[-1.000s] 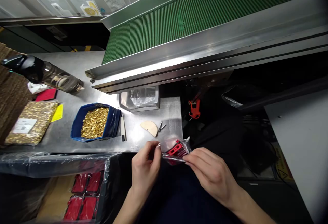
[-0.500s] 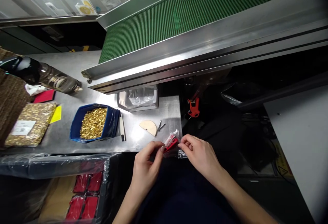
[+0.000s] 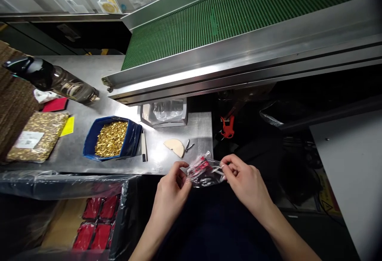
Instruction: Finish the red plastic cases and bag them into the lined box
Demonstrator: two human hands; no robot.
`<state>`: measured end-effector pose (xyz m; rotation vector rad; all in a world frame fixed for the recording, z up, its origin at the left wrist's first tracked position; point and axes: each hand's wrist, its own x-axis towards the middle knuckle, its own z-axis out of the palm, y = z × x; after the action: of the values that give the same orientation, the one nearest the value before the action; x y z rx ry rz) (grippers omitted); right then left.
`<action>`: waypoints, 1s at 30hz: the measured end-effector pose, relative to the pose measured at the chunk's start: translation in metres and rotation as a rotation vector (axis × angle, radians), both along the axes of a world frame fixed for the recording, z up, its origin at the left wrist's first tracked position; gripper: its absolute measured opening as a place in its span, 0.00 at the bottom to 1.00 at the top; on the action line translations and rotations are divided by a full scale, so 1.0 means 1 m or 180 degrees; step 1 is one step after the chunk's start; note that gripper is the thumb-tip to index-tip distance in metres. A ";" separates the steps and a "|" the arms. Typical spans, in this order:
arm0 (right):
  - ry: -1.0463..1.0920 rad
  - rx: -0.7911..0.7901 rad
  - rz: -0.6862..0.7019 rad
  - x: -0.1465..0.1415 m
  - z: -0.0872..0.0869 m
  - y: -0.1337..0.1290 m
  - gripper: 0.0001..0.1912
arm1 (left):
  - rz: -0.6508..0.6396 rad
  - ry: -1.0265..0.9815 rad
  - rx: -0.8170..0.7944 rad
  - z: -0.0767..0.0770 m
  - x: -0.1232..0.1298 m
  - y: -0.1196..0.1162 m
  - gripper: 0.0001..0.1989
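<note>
A clear plastic bag (image 3: 212, 173) with a red item inside is stretched between my two hands, close to the front edge of the metal table. My left hand (image 3: 173, 187) pinches its left side, near the red item. The bag's right edge is held between the thumb and fingers of my right hand (image 3: 246, 181). Just beyond the bag lie a pale half-round piece (image 3: 174, 147) and a small metal clipper-like tool (image 3: 188, 146).
On the metal table (image 3: 74, 161) are a blue bin of gold pieces (image 3: 111, 138), a cutter (image 3: 144, 146), a clear-lined tray (image 3: 165, 112), a bottle (image 3: 68, 84) and a filled bag (image 3: 38, 135). A green conveyor (image 3: 191, 30) crosses behind. Red packets (image 3: 100, 237) lie in a lined box, lower left.
My right hand has moved right, away from my left, and the clear bag is now spread wider between them. The whole view has shifted slightly.
</note>
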<state>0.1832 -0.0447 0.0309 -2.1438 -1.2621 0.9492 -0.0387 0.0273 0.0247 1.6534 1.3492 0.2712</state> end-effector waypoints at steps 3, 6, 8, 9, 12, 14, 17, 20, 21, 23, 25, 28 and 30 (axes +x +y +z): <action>-0.0268 -0.0021 -0.0079 0.005 0.001 -0.003 0.06 | -0.0274 0.0182 0.0114 0.008 -0.006 0.001 0.19; -0.0256 0.0026 0.0083 0.006 0.006 -0.005 0.11 | -0.0467 0.0418 0.0226 0.019 -0.012 0.006 0.11; 0.0080 0.0007 0.0263 0.007 0.011 -0.005 0.14 | -0.0549 0.0285 0.0021 0.026 -0.015 0.011 0.03; 0.0340 -0.0029 0.0339 0.009 0.013 -0.005 0.14 | -0.0583 0.0120 -0.0164 0.029 -0.016 0.014 0.03; 0.1187 -0.0241 0.0421 0.016 0.018 -0.003 0.13 | -0.0629 -0.0362 -0.0718 0.035 -0.021 0.023 0.10; 0.1548 -0.0395 0.0456 0.020 0.017 -0.002 0.13 | -0.0714 -0.0330 -0.0788 0.036 -0.024 0.026 0.11; 0.1804 -0.0526 0.0352 0.024 0.014 -0.002 0.15 | -0.0952 -0.0114 -0.0731 0.038 -0.025 0.028 0.11; 0.2202 -0.0503 -0.0040 0.022 0.010 -0.004 0.19 | -0.0915 -0.0265 -0.0873 0.038 -0.024 0.029 0.12; 0.2361 -0.0476 -0.0130 0.020 0.008 -0.004 0.19 | -0.0820 -0.0335 -0.0891 0.037 -0.024 0.030 0.12; 0.2566 -0.0408 -0.0180 0.016 0.003 -0.004 0.21 | -0.0601 -0.0458 -0.0904 0.031 -0.025 0.033 0.13; 0.2347 -0.0218 -0.0150 0.012 -0.002 -0.001 0.19 | -0.0373 -0.0612 -0.1027 0.022 -0.025 0.036 0.15; 0.1405 0.0299 -0.0107 0.007 -0.010 0.009 0.09 | 0.0022 -0.0935 -0.1311 0.003 -0.025 0.038 0.19; 0.0947 0.0579 -0.0110 0.006 -0.017 0.020 0.08 | 0.0281 -0.1128 -0.1345 -0.010 -0.021 0.039 0.22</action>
<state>0.1890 -0.0242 0.0141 -1.8027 -1.1147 1.0502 -0.0600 0.0668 0.0147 1.1352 1.1182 0.2919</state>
